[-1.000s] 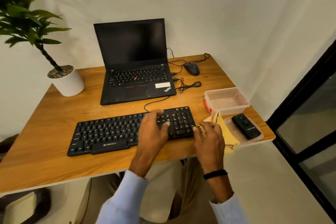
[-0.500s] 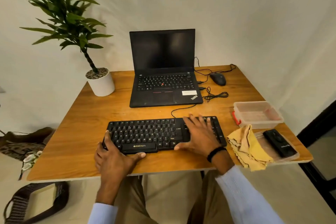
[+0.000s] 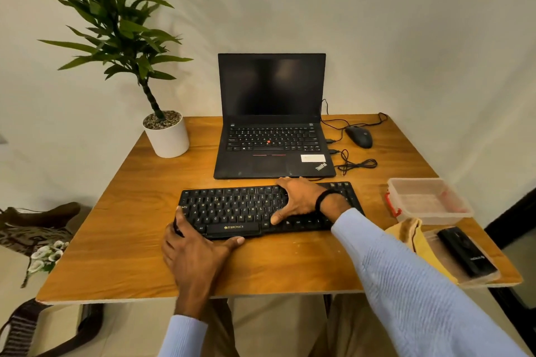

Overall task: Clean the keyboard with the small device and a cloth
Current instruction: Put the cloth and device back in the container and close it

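Note:
A black keyboard (image 3: 232, 206) lies flat on the wooden table (image 3: 124, 246) in front of me. My left hand (image 3: 194, 255) grips its front-left corner, fingers on the left end and thumb along the front edge. My right hand (image 3: 301, 200) spans the right-middle of the keyboard, fingers over the far edge and thumb on the front keys. A crumpled yellow cloth (image 3: 406, 233) sits at the right, partly hidden by my right sleeve. Beside the cloth, the small black device (image 3: 464, 252) rests on a clear plastic lid near the table's right front corner.
A black laptop (image 3: 272, 130) stands open just behind the keyboard. A black mouse (image 3: 359, 136) and loose cables lie at the back right. A clear plastic box (image 3: 429, 203) sits right of the keyboard. A potted plant (image 3: 168, 136) stands at the back left.
My right hand left the cloth and moved onto the keyboard. My left hand shifted from the keyboard's right part to its front-left corner. The view swung to the left.

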Demonstrator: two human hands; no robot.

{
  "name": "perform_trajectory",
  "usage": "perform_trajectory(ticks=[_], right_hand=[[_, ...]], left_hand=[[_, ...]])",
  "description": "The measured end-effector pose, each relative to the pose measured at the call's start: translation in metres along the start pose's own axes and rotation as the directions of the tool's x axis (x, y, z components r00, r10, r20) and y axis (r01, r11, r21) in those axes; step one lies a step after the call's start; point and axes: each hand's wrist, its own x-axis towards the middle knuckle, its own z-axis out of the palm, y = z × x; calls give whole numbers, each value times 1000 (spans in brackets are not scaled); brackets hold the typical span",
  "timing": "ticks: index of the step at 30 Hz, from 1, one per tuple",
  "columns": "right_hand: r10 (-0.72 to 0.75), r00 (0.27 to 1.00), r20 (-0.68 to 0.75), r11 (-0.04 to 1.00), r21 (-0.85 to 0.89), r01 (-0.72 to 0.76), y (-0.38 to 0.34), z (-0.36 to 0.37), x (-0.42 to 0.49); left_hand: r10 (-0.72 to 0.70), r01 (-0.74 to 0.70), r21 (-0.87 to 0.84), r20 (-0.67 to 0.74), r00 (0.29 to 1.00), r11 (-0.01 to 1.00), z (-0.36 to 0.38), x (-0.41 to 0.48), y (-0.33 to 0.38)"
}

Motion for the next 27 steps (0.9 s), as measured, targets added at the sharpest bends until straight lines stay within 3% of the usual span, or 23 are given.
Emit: perform_trajectory(ticks=[3,7,12,15,27], right_hand=[[-2,988,-157,999,51,10,0,12,-8],[22,988,-153,999,-31,-27,4,36,-20],[226,908,-353,960,-77,-268,23,54,-34],[362,837,-411,918,5,-395,29,64,-42],[374,806,-459,918,56,-393,31,75,-43]], left_hand=[[22,-21,-9,8,1000,1000,5,14,5],[39,-39,-4,-2,999,999,12,26,10],[48,-48,-21,-1,999,999,18,33,12],[51,-52,-28,-16,999,998,19,32,10],[49,-49,-39,3,999,998,18,28,10]])
